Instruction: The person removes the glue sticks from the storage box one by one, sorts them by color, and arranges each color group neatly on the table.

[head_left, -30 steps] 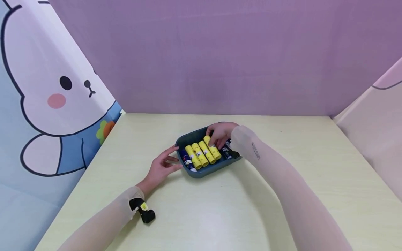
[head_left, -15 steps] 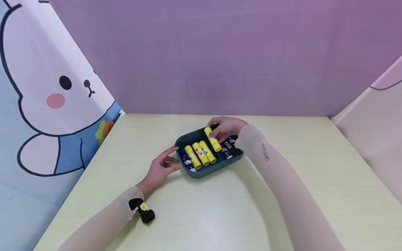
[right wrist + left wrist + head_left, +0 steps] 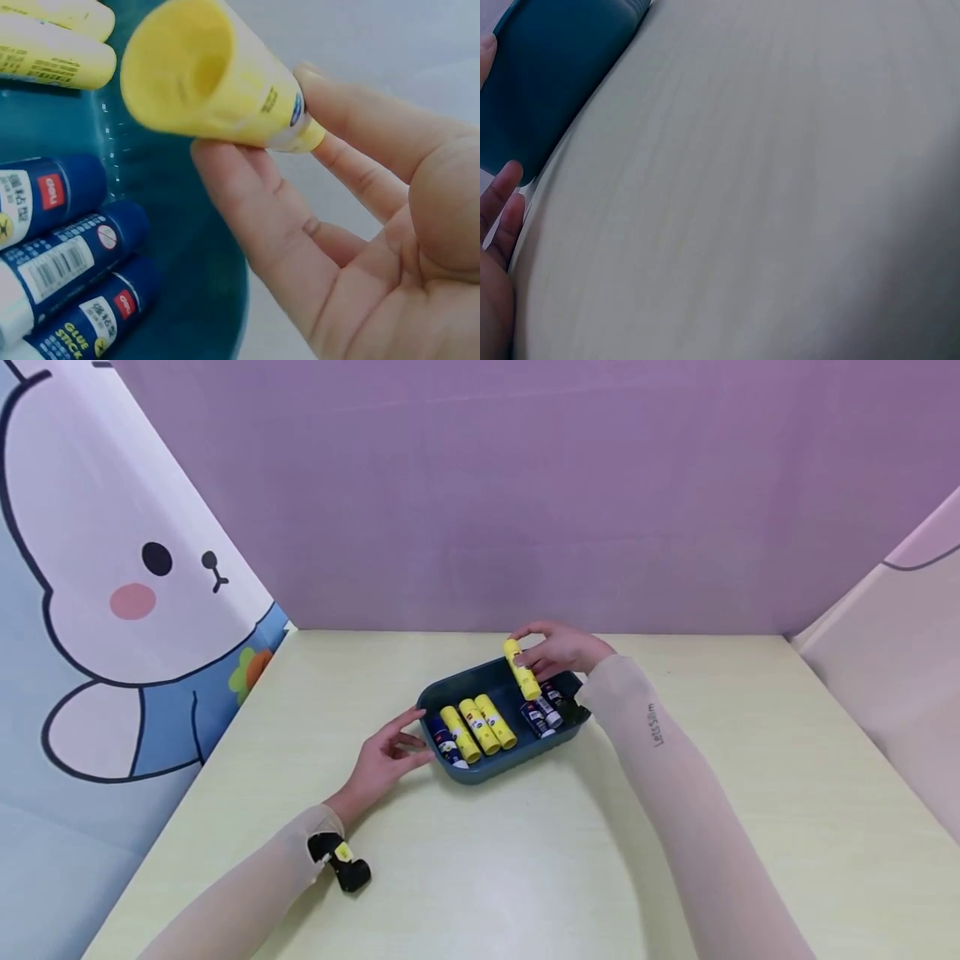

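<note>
On the desk [image 3: 487,860], the left hand [image 3: 381,766], fingers extended, touches a teal tray [image 3: 487,772] of three yellow tubes [image 3: 479,727] and blue sticks [image 3: 60,262] reading "deli" and "GLUE STICK", while over its far rim the right hand [image 3: 561,650] pinches a fourth yellow tube [image 3: 522,672], a strip of desk separating tray from purple backdrop [image 3: 525,510].

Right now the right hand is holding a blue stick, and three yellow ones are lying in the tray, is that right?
Not quite: the stick in the fingers of the right hand is yellow, as the right wrist view shows. Three yellow ones do lie in the tray.
</note>
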Tool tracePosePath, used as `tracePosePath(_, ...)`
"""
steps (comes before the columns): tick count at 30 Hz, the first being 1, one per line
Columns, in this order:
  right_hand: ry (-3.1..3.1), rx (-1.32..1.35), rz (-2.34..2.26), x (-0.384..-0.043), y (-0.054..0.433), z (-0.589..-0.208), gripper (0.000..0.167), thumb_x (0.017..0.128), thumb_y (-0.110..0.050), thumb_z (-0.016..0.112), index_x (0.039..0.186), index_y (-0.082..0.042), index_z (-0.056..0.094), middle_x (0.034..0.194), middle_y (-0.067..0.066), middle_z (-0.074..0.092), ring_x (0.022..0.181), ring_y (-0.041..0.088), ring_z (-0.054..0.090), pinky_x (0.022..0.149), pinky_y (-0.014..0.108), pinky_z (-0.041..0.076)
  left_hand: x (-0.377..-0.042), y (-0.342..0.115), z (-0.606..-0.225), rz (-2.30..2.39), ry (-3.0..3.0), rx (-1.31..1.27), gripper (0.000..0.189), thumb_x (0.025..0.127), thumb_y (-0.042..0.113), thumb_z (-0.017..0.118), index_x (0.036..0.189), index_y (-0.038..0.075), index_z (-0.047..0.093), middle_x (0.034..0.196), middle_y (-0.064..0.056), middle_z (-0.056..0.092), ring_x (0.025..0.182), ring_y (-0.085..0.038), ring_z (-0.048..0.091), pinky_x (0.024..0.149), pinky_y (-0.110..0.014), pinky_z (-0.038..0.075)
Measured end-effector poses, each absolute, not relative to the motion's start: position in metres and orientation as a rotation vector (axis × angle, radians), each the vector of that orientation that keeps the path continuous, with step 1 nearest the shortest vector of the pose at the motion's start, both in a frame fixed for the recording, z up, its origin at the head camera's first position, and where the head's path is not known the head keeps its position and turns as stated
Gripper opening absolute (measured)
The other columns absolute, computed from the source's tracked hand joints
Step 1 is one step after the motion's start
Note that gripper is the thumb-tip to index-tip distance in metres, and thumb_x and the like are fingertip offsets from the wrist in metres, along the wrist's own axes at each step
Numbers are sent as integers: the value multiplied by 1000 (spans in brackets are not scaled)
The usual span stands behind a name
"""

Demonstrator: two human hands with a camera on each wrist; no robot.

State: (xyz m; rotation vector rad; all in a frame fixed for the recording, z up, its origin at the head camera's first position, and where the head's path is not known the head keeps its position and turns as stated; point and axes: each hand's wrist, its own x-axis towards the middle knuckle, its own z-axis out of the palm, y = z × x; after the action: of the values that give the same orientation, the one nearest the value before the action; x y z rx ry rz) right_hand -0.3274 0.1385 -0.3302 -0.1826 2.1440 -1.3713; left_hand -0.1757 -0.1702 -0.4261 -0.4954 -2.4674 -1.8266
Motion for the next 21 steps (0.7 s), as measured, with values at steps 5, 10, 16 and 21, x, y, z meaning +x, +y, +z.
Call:
tracePosePath(5, 2170, -173, -1434, -327, 147, -327, 54, 96, -12, 67, 146, -13, 45, 133, 18, 54, 95, 27, 66, 87, 41, 54, -176, -170, -426, -1836, -2466, -491, 61, 88, -2, 74, 143, -2, 49, 145, -21, 49, 104, -42, 62, 76, -25, 50)
tracePosePath(10, 2204, -183, -1502, -326, 159, -323, 55, 98, -12, 65, 148, -13, 44, 134, 18, 53, 95, 27, 65, 85, 39, 55, -175, -170, -425, -1823, -2456, -508, 60, 87, -3, 73, 142, -5, 48, 139, -25, 52, 103, -44, 62, 76, -26, 50)
tracePosePath(16, 2215, -160, -1599, -326, 175, -323, 56, 98, -9, 64, 149, -13, 44, 126, 21, 55, 86, 21, 68, 80, 36, 56, -178, -171, -429, -1816, -2460, -510, 60, 88, -4, 73, 142, -5, 48, 146, -24, 47, 106, -45, 61, 78, -26, 50)
tracePosePath(21, 2252, -151, -1600, -325, 187, -322, 58, 98, -14, 65, 152, -14, 41, 129, 22, 52, 91, 24, 67, 85, 39, 55, -189, -178, -451, -1837, -2441, -504, 61, 88, -5, 72, 143, 0, 49, 155, -17, 38, 115, -44, 58, 77, -23, 49)
